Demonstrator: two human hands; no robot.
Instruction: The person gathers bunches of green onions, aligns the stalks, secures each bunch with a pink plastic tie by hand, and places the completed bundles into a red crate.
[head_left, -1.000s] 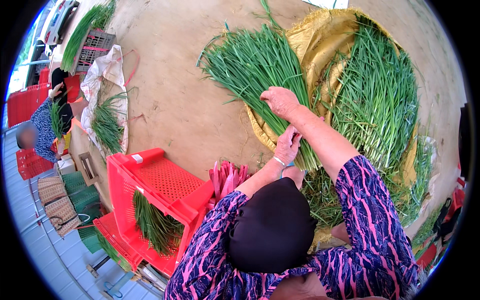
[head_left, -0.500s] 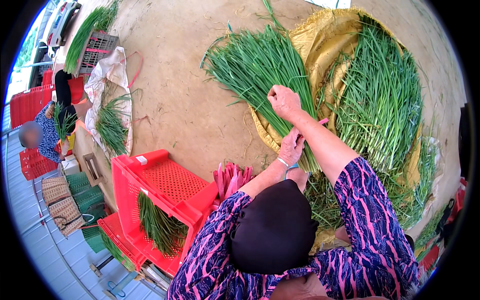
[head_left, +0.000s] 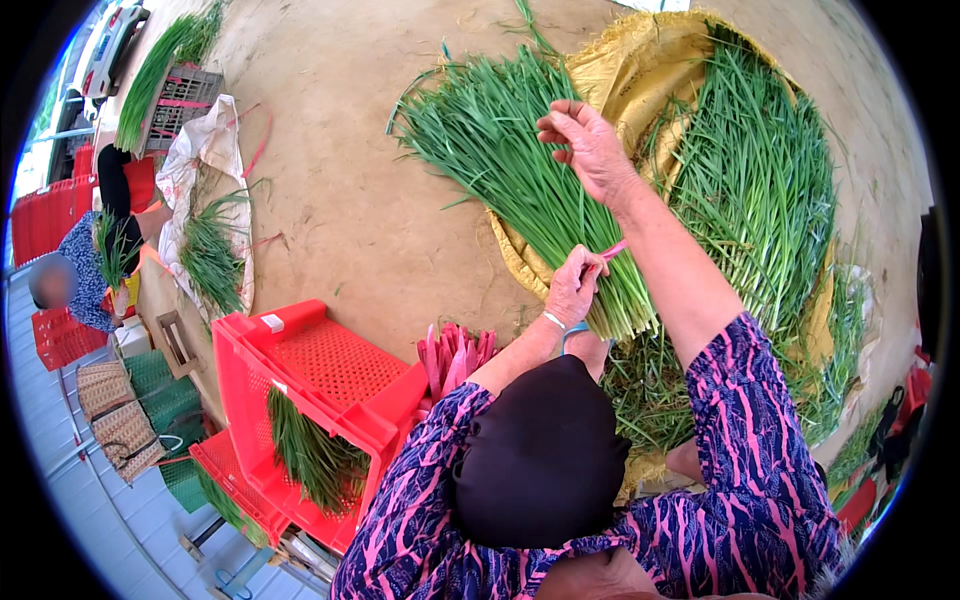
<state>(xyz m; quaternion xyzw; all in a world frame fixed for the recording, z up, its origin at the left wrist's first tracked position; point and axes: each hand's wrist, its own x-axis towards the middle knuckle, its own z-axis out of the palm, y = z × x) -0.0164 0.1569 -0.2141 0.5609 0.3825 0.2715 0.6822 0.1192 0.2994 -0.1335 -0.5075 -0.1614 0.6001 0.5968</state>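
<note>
Green bundle (head_left: 545, 165) against the left grip (head_left: 574, 284)

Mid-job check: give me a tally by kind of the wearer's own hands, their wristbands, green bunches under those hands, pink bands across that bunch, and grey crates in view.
Hands: 2 (left hand, right hand)
Wristband: 1
Green bunch: 1
Pink band: 1
Grey crate: 1
Total: 6
</note>
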